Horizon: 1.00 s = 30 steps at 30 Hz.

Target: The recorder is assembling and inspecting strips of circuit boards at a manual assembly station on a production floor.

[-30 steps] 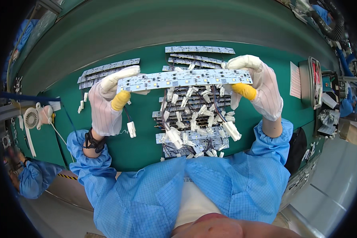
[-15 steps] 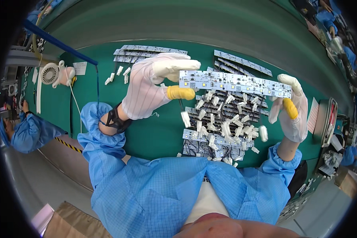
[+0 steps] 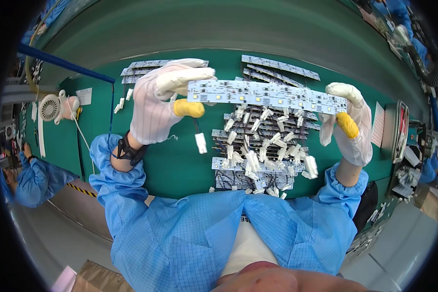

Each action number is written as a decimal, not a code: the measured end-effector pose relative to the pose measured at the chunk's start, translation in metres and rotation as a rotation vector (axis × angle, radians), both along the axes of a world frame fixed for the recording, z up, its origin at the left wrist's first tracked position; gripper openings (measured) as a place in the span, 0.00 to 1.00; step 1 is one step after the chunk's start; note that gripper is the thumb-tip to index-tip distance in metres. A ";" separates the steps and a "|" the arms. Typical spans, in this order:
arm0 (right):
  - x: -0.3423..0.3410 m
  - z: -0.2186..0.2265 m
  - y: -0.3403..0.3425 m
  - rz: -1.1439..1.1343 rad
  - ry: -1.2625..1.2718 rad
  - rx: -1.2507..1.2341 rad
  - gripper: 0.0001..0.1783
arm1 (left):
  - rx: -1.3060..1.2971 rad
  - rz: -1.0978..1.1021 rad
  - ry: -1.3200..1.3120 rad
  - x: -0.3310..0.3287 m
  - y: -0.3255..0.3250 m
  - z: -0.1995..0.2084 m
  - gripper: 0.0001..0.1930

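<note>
As both hands [image 3: 153, 104] [image 3: 354, 134] hold a circuit board [image 3: 267, 95], markings [image 3: 203, 97] — illegibly small

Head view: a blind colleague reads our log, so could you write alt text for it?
Gloved left hand and right hand hold a long circuit-board strip by its ends. More strips with white connectors lie on the green table.
</note>
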State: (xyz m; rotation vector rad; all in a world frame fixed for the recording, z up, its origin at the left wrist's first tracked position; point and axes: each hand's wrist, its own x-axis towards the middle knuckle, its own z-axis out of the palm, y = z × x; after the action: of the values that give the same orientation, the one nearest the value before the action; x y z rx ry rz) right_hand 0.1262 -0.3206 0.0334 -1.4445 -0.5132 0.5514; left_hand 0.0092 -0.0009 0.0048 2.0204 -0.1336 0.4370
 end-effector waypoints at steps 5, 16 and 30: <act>-0.003 0.010 -0.002 0.004 -0.012 -0.067 0.33 | 0.054 -0.007 -0.081 0.004 0.000 -0.003 0.19; -0.003 0.020 0.002 0.176 0.020 -0.014 0.30 | 0.047 0.054 0.096 0.011 0.001 -0.006 0.26; 0.002 0.005 -0.001 0.151 -0.083 0.081 0.30 | -0.121 0.073 0.065 0.003 0.005 -0.014 0.30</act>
State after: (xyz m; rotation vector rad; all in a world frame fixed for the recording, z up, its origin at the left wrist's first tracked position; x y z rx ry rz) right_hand 0.1285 -0.3216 0.0388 -1.3627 -0.7076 0.5856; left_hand 0.0122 0.0043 -0.0096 1.9220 0.0064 0.4144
